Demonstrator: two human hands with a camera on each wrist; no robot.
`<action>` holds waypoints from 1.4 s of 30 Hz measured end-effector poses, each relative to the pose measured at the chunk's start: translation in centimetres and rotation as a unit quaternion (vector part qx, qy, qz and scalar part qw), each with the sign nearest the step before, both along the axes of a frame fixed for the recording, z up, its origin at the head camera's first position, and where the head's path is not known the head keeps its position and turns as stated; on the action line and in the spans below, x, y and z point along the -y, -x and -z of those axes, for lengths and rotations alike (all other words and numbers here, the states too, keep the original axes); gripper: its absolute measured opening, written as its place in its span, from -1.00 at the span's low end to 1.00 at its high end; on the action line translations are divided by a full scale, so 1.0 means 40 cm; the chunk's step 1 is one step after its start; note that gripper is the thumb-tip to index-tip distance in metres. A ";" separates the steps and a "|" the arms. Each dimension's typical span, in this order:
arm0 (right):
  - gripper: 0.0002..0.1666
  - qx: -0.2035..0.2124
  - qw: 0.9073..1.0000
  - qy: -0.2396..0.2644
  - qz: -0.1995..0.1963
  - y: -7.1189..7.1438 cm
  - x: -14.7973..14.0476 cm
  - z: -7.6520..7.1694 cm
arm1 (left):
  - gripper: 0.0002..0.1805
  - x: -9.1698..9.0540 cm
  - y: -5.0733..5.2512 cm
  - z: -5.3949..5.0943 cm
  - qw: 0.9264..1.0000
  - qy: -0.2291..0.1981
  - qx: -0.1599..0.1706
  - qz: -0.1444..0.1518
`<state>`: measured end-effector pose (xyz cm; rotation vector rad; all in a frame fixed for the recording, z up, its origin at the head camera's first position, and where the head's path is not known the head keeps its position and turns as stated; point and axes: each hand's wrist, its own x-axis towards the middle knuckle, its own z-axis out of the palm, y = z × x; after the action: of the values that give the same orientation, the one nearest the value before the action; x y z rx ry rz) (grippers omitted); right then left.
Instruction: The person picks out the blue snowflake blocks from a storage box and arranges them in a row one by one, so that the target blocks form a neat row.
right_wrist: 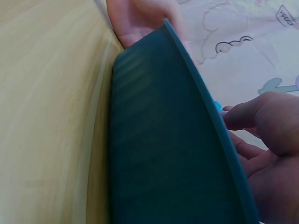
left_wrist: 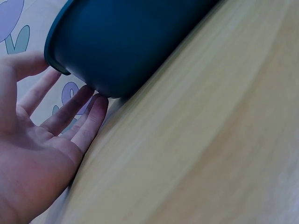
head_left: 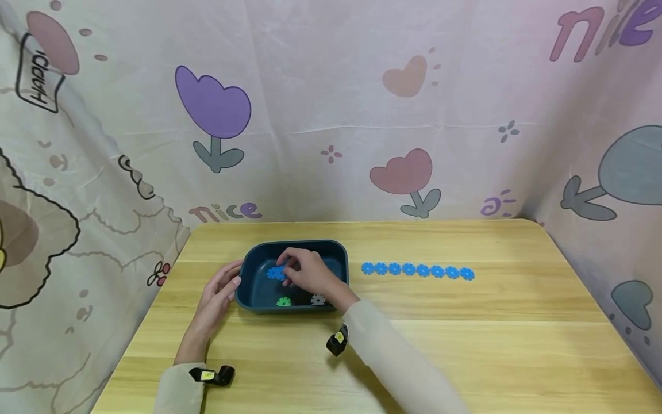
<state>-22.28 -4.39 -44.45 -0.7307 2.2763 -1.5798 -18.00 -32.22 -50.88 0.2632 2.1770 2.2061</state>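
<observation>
A dark teal bin (head_left: 289,309) stands on the left part of the table. My left hand (head_left: 214,293) is at its left end; in the left wrist view its fairly straight fingers (left_wrist: 96,116) touch the outer wall. My right hand (head_left: 310,273) reaches over the bin, thumb and index finger pinching a blue flower-shaped plastic piece (head_left: 275,272). In the right wrist view a bit of the blue piece (right_wrist: 217,106) shows past the rim, at the fingertips. Whether several blue pieces overlap there, I cannot tell. A green piece (head_left: 283,301) and a white piece (head_left: 318,299) lie inside the bin.
Right of the bin, several blue flower-shaped pieces (head_left: 423,270) lie in a straight row on the wooden table (head_left: 465,345). A printed curtain (head_left: 310,115) hangs behind the table and along both sides.
</observation>
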 end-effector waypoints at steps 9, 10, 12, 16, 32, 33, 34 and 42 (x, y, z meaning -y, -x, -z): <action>-0.71 -0.012 1.000 0.020 0.009 -0.023 -0.059 -0.023 | -0.50 -0.002 0.003 0.004 1.000 -0.014 -0.013 0.003; -0.70 -0.016 1.000 0.019 0.010 -0.025 -0.066 -0.025 | -0.50 -0.002 0.003 0.004 1.000 -0.014 -0.014 0.004; -0.68 -0.023 1.000 0.019 0.010 -0.028 -0.079 -0.028 | -0.50 -0.001 0.001 0.004 1.000 -0.014 -0.014 0.004; -0.63 -0.048 0.999 0.016 0.007 -0.032 -0.099 -0.029 | -0.50 0.001 0.001 0.004 1.000 -0.011 -0.014 0.003; -0.60 -0.115 0.993 0.000 0.030 -0.076 -0.203 -0.042 | -0.49 -0.002 -0.001 0.002 1.000 -0.011 -0.009 0.004; -0.60 -0.116 0.993 -0.001 0.033 -0.079 -0.210 -0.042 | -0.49 -0.002 -0.002 0.002 1.000 -0.010 -0.008 0.004; -0.59 -0.117 0.992 -0.002 0.035 -0.081 -0.217 -0.041 | -0.49 -0.002 -0.002 0.002 1.000 -0.008 -0.007 0.003; -0.61 -0.126 0.990 0.002 0.058 -0.102 -0.275 -0.047 | -0.48 -0.001 -0.002 0.000 1.000 0.000 -0.005 0.000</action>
<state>-18.21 6.61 -42.57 -0.8574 2.5368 -1.6233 -17.91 -32.16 -50.87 0.2738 2.1816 2.2088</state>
